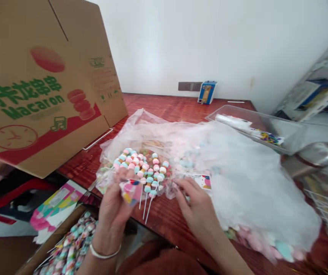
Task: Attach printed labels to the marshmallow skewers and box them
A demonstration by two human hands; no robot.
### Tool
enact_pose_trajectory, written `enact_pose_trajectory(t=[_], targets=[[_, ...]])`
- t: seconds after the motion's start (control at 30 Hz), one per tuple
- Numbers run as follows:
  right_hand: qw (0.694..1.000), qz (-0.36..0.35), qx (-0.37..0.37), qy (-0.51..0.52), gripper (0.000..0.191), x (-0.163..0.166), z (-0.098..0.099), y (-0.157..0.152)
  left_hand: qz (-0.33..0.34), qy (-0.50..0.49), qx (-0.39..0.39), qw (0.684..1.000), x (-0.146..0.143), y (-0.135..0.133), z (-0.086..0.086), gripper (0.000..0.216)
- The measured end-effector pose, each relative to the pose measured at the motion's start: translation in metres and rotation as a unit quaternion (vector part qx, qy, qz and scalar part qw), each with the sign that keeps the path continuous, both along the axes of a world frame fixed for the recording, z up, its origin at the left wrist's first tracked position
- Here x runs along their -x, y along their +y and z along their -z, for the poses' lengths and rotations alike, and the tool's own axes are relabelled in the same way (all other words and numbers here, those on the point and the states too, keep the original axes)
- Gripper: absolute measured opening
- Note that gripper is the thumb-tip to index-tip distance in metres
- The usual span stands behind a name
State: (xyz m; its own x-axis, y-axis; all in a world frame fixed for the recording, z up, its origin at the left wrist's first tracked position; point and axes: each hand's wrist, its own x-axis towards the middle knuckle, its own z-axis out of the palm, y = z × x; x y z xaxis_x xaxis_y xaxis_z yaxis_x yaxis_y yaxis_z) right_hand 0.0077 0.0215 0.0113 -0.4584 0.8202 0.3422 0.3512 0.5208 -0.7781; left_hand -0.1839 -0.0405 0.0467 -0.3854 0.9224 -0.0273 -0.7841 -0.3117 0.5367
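Observation:
My left hand (115, 208), with a silver bangle at the wrist, is closed around a bundle of wrapped pastel candy skewers (143, 168) with white sticks pointing down toward me. My right hand (194, 206) rests beside the bundle with its fingers pinching the edge of a large clear plastic bag (238, 172) that spreads across the red-brown wooden table (166, 109). More pastel candies show blurred through the bag at its near right.
A big "Macaron" cardboard box (38, 84) leans over the table's left side. A clear plastic tray (255, 128) stands at the back right, a small blue box (206, 92) by the wall. Below left, an open carton (69, 244) holds several wrapped candies.

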Motion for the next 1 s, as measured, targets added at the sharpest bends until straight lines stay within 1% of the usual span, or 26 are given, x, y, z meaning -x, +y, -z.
enact_pose_trajectory(t=[0.03, 0.1, 0.17, 0.2, 0.23, 0.3, 0.33, 0.5, 0.57, 0.63, 0.73, 0.8, 0.9, 1.0], targets=[[0.999, -0.023, 0.015, -0.028, 0.024, 0.017, 0.002, 0.006, -0.034, 0.010, -0.006, 0.999, 0.015, -0.009, -0.002, 0.035], [0.995, -0.048, 0.044, -0.075, 0.023, 0.049, 0.006, 0.017, -0.091, 0.025, -0.006, 0.996, 0.039, -0.025, -0.001, 0.034], [0.991, -0.066, 0.067, -0.094, 0.019, 0.077, 0.013, 0.022, -0.128, 0.030, 0.004, 0.991, 0.055, -0.037, 0.004, 0.033], [0.989, -0.077, 0.078, -0.096, 0.020, 0.089, 0.017, 0.022, -0.141, 0.030, 0.010, 0.989, 0.060, -0.041, 0.007, 0.033], [0.987, -0.087, 0.090, -0.097, 0.026, 0.101, 0.021, 0.021, -0.150, 0.028, 0.017, 0.988, 0.064, -0.043, 0.009, 0.033], [0.984, -0.095, 0.113, -0.101, 0.038, 0.123, 0.029, 0.017, -0.162, 0.021, 0.026, 0.986, 0.068, -0.045, 0.013, 0.031], [0.983, -0.090, 0.121, -0.102, 0.040, 0.132, 0.031, 0.015, -0.167, 0.017, 0.028, 0.985, 0.070, -0.045, 0.013, 0.031], [0.987, -0.014, 0.120, -0.105, 0.033, 0.170, 0.029, 0.014, -0.174, 0.010, 0.031, 0.984, 0.073, -0.040, 0.015, 0.029], [0.986, -0.014, 0.121, -0.112, 0.034, 0.182, 0.030, 0.018, -0.171, 0.009, 0.031, 0.985, 0.075, -0.039, 0.018, 0.028], [0.984, -0.022, 0.133, -0.118, 0.033, 0.190, 0.035, 0.022, -0.175, 0.010, 0.029, 0.984, 0.077, -0.039, 0.022, 0.027], [0.981, -0.023, 0.158, -0.107, 0.028, 0.189, 0.044, 0.026, -0.185, 0.009, 0.032, 0.982, 0.079, -0.038, 0.028, 0.027], [0.982, -0.025, 0.166, -0.086, 0.027, 0.176, 0.043, 0.027, -0.186, 0.004, 0.031, 0.982, 0.078, -0.034, 0.030, 0.028], [0.984, -0.030, 0.168, -0.052, 0.028, 0.141, 0.029, 0.027, -0.157, -0.035, 0.038, 0.986, 0.070, -0.024, 0.031, 0.032], [0.987, -0.022, 0.159, -0.026, 0.037, 0.090, 0.008, 0.023, -0.114, -0.117, 0.062, 0.985, 0.058, -0.010, 0.032, 0.029]])
